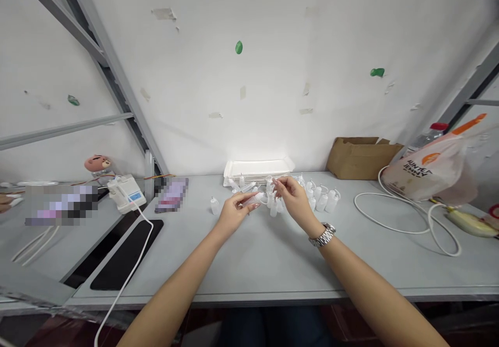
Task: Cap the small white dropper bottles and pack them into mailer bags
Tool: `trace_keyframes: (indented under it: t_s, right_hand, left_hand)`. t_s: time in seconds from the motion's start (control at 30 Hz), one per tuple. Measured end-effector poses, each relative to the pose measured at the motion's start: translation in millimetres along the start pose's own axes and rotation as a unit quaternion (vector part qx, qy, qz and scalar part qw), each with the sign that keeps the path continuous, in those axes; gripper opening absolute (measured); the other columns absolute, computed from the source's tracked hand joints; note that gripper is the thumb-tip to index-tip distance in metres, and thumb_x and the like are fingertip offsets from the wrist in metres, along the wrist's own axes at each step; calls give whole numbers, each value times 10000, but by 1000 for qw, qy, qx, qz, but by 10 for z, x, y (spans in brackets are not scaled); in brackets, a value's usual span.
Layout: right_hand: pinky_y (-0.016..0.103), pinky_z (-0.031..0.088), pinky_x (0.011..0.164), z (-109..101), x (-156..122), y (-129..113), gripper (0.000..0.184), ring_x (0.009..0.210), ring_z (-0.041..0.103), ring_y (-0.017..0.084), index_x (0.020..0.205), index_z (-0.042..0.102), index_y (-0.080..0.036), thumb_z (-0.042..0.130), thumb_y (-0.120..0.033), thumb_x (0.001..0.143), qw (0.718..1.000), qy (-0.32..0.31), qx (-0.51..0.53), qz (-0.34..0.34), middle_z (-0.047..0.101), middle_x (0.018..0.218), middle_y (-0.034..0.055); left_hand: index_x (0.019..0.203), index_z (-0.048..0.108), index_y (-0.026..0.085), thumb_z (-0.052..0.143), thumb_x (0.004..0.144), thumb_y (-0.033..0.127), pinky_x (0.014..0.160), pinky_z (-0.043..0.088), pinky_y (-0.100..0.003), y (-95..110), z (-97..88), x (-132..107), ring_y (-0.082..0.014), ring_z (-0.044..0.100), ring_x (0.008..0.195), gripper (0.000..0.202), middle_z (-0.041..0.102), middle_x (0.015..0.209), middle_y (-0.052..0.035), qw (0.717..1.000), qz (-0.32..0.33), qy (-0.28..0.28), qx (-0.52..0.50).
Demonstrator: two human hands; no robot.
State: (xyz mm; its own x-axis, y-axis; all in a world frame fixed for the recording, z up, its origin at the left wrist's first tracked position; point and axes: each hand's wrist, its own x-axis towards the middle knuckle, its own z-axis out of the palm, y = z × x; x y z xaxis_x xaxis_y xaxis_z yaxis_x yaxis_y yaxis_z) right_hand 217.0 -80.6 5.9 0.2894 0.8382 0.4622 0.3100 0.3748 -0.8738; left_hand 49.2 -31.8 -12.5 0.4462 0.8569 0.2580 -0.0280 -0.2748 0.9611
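My left hand (233, 213) is closed around a small translucent white squeeze bottle (255, 198), which lies tilted with its top toward my right hand. My right hand (290, 193) has its fingers pinched together just right of that bottle's top; whatever is between the fingertips is too small to make out. Behind and beside the hands stand several more small white bottles (322, 201), some with a thin curved strap or tube at the cap. One bottle (214, 206) stands apart to the left of my left hand. A white tray (259, 167) is against the wall behind them.
A cardboard box (360, 159) and a printed plastic bag (427, 172) stand at right, near a looped white cable (390, 231). To the left are a blurred phone (171, 195), a black mat (128, 256) and a white power strip (127, 193). Another person's hand (7, 203) shows far left.
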Motion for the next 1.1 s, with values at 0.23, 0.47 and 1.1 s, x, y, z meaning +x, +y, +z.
trace_keyframes:
  t_s: [0.23, 0.47, 1.1]
  right_hand:
    - [302, 438, 637, 4, -11, 9, 283, 653, 526, 144, 737, 592, -195, 525, -461, 807, 1000, -11, -23, -4, 552, 760, 21]
    - [299, 426, 643, 31, -48, -18, 262, 692, 512, 153, 702, 569, -201, 545, -442, 801, 997, -7, -65, -40, 536, 738, 16]
    - [314, 446, 662, 59, -80, 55, 214, 720, 516, 165, 861, 574, -202, 449, -375, 873, 985, 0, -157, -76, 548, 831, 49]
  left_hand:
    - [973, 685, 180, 711, 636, 290, 808, 450, -340, -3, -7, -4, -197, 559, 903, 356, 625, 951, -71, 1000, -1, 6, 0]
    - [987, 677, 184, 695, 656, 301, 803, 454, -327, 21, 6, -22, -196, 552, 914, 352, 599, 934, -68, 1000, -2, -6, 12]
    - [1015, 648, 177, 582, 752, 387, 705, 458, -304, -137, 22, -38, -171, 564, 754, 343, 616, 927, -70, 962, 16, 38, 271]
